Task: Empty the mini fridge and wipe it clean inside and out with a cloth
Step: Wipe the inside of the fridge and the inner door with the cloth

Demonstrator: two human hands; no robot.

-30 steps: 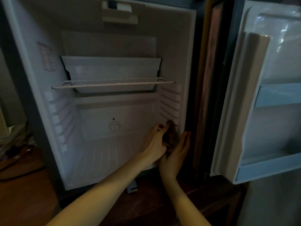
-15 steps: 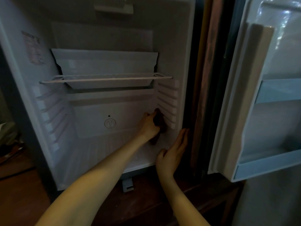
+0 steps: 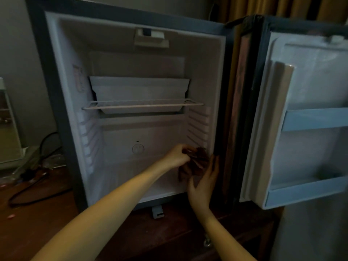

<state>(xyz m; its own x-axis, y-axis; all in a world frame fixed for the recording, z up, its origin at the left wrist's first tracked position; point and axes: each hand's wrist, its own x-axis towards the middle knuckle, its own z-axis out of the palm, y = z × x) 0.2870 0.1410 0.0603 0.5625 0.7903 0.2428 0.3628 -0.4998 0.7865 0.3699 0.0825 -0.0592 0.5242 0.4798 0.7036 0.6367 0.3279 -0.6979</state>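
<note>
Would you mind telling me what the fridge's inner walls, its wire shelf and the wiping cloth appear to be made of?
Inner walls: likely moulded plastic, pale and smooth, with shelf ridges formed into the sides. Wire shelf: thin pale rods, probably coated metal. Cloth: soft dark reddish-brown fabric, crumpled in folds in the left hand.

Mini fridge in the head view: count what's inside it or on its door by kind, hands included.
Wire shelf: 1
White tray: 1
Door racks: 2
Brown cloth: 1
Hands: 2, left hand gripping the cloth, right hand beside it
Food or drink: 0
Total: 7
</note>
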